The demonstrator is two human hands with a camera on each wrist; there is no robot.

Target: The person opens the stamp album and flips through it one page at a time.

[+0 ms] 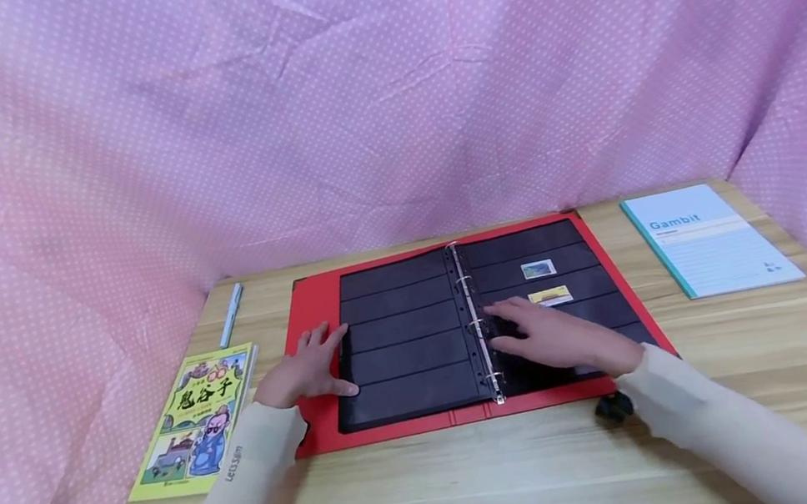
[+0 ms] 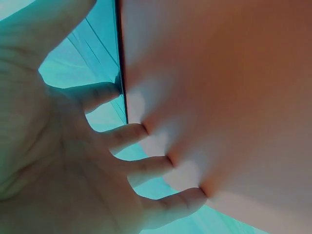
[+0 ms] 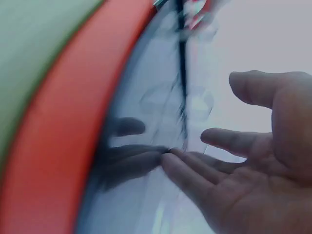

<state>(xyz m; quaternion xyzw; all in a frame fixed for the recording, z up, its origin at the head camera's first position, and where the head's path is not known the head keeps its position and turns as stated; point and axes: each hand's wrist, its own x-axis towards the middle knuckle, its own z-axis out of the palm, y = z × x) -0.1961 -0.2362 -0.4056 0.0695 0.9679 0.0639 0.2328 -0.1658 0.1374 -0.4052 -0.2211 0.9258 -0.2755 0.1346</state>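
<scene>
A red ring-bound stamp album [image 1: 469, 414] lies spread on the table, with black pocketed pages on both sides of its metal rings [image 1: 474, 323]. On the left cover edge and page margin rests my left hand [image 1: 308, 370], fingers spread; its fingertips touch the red cover [image 2: 234, 122] in the left wrist view. My right hand [image 1: 553, 336] is over the right page near the rings, fingers extended and holding nothing; its fingertips meet their reflection in the glossy page [image 3: 146, 102]. Two stamps sit in the right page's pockets: a blue-green stamp [image 1: 537, 269] and a yellow stamp [image 1: 550, 296].
Left of the album lie a yellow comic-style book [image 1: 193, 421] and a slim pale pen-like item [image 1: 231, 315]. A light-blue Gambit notebook [image 1: 712, 239] is at the right. Close to my right wrist is a small black object [image 1: 613, 409]. Pink dotted cloth [image 1: 385, 103] hangs behind the table.
</scene>
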